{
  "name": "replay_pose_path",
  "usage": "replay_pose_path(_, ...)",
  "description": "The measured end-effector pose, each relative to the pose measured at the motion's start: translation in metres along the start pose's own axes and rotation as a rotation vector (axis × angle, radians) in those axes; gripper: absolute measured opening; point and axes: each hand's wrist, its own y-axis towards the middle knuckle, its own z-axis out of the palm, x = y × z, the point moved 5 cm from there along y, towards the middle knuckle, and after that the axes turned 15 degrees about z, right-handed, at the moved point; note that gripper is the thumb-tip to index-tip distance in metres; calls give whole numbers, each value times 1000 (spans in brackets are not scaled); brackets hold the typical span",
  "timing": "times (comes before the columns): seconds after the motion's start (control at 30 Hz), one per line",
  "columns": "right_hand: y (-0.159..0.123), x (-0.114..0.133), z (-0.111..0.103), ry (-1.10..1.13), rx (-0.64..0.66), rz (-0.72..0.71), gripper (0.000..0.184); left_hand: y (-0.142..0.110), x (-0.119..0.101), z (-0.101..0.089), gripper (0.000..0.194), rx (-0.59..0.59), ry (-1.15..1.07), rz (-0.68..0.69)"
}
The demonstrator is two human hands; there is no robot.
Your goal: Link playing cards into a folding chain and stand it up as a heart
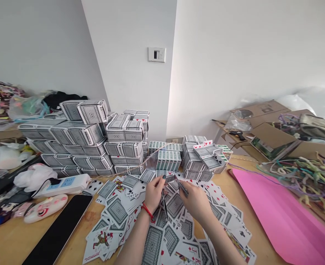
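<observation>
My left hand [154,193] is closed, its thumb and fingers pinched at a patterned playing-card piece [170,178]. A slim black pointed tool [165,208] sticks down from beneath that hand; whether it is a pen or tweezers I cannot tell. Opposite it, my right hand [195,200] is closed around a small dark grey object [183,188], mostly hidden by the fingers. Both hands are above a wide spread of loose playing cards [175,206], some face up and many back up. A joker card [101,240] lies at the lower left.
Behind the hands stand stacked card-covered blocks [90,132], with green-patterned ones [169,159] in the middle and a smaller stack [197,163] to their right. A black phone [61,228] and a white power strip [64,186] lie left. Pink sheet [281,217] and an open carton [275,141] are right.
</observation>
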Motion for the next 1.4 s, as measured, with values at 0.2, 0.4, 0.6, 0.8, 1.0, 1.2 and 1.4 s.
replay_pose_path(0.2,0,1,-1,-5,-15,-10,31,0,-2,0,29,2,-26,-23)
replay_pose_path(0.4,2,-1,-2,11,-19,-9,28,0,0,1,30,0,-46,-49)
replay_pose_path(0.6,1,-1,-2,-2,-19,-9,23,-1,3,1,32,24,-59,-48)
replay_pose_path(0.8,1,-1,-1,58,36,-34,31,-1,0,3,34,80,-61,-24)
replay_pose_path(1.0,1,0,0,133,82,-105,46,-1,-4,3,32,91,-68,2)
replay_pose_path(1.2,-1,0,2,35,75,-127,43,-2,4,1,31,62,-44,-30)
replay_pose_path(1.4,1,-1,5,58,50,-114,35,-3,10,1,31,57,-39,-42)
